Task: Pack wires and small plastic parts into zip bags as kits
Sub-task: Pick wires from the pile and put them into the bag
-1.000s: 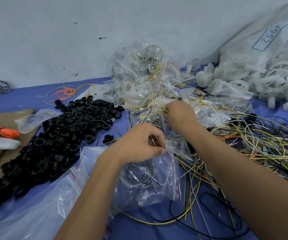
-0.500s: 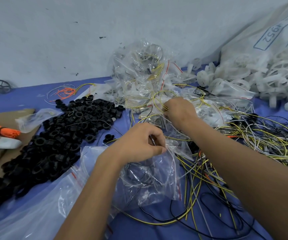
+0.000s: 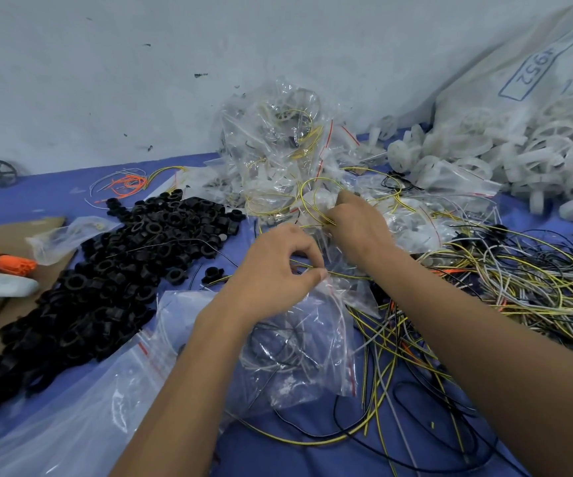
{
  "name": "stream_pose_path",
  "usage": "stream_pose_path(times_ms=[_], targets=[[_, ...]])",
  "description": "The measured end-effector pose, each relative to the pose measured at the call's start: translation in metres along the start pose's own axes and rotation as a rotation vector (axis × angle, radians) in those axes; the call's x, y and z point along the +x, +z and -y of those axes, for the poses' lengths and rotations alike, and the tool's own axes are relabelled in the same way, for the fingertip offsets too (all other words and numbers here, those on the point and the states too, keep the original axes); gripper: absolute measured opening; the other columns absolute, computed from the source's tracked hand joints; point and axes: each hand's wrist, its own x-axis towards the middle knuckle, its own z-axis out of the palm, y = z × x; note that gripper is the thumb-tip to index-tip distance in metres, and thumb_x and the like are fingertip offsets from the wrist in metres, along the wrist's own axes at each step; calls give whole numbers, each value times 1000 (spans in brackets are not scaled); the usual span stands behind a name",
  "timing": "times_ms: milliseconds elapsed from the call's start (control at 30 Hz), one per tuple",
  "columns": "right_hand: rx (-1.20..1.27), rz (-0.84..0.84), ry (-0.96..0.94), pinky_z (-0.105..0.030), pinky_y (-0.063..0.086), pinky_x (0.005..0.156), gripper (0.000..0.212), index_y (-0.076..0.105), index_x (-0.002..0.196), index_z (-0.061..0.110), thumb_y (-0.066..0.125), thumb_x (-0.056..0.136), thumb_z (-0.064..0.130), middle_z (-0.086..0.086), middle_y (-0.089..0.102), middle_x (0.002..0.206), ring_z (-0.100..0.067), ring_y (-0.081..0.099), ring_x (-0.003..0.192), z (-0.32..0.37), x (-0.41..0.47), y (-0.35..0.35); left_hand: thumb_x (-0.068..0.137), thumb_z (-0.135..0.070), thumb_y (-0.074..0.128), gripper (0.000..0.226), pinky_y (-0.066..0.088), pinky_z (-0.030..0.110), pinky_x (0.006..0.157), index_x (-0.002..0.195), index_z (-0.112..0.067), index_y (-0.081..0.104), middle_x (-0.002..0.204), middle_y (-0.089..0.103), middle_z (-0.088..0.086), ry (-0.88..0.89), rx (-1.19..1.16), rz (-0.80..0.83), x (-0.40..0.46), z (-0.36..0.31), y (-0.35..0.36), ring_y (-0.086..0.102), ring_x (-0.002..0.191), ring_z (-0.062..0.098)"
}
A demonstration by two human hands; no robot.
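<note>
While the left hand (image 3: 278, 270) pinches a zip bag (image 3: 298, 342) by its mouth, the right hand (image 3: 355, 225) gathers a yellow wire (image 3: 307, 197) from the packed bags (image 3: 278, 149).

Holding the mouth up seems meant to keep it open for whatever the right grip brings back; that grip is clenched on the wire loop, as far as I can see. Bag and hands sit mid-desk (image 3: 54, 197), within reach of the black plastic parts (image 3: 123, 270) at left, loose wires (image 3: 519, 287) at right, white wheels (image 3: 536, 149) behind. A white sack (image 3: 519, 56) reads "4952", seen upside down.
</note>
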Motion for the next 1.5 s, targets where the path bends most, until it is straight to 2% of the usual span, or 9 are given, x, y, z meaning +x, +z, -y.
stream_pose_path(times_ms=[133,400,567,700,967,1133,1233,1367,1500], targets=[[195,-104,-67,-43,44,85,23,68,96,7,57,102,26,-11,64,99,-33,51,105,5,-9,-9,87,-30,79,13,43,33,107,96,-28,70,124,51,-8,-12,88,-70,3,4,2,45,125,8],[694,-375,21,-33,36,57,22,65,88,10,51,103,19,5,49,57,-7,46,51,15,-6,-71,92,-36,73,9,51,38,97,93,-29,68,116,55,-8,-58,71,-63,3,6,0,56,108,8],[346,-40,-111,-31,32,59,23,71,84,20,55,99,24,9,51,62,-11,50,60,14,5,-120,94,-35,71,14,55,33,78,82,-29,70,94,69,-8,-67,-15,-149,4,7,-1,66,84,8],[552,-106,-93,-24,34,51,30,70,82,13,51,102,25,5,49,59,-6,45,48,16,5,-128,94,-39,71,28,44,26,53,70,-26,68,72,70,-9,-90,-61,-207,4,7,-3,63,58,10],[289,189,-141,-31,34,58,36,68,77,15,50,105,30,-2,57,70,-18,53,65,20,-4,-129,91,-35,66,28,35,28,54,70,-20,56,60,52,-4,108,-172,-717,5,-8,-18,45,51,12],[359,256,-255,-20,34,51,44,65,66,21,52,104,39,2,47,56,-7,43,48,26,-14,-144,91,-46,68,27,44,32,70,115,-34,70,82,57,0,2,14,-542,7,11,-29,54,68,17],[628,234,-285,-16,28,43,52,63,66,14,47,105,45,7,38,48,-7,31,42,32,-21,-150,97,-34,67,21,41,33,65,85,-18,71,73,51,3,-12,140,-473,7,14,-30,55,65,18],[897,202,-259,-17,23,41,53,54,69,11,39,108,43,9,34,46,-9,25,42,36,-23,-149,101,-24,64,30,48,26,46,71,-21,68,68,52,3,-53,-142,-468,3,9,-29,69,51,23],[982,16,-244,-14,29,49,43,52,74,6,40,110,26,13,40,52,-3,32,48,39,-25,-136,105,-17,56,29,60,35,59,83,-8,72,58,53,0,-36,-668,-445,5,-5,-30,58,49,10]])
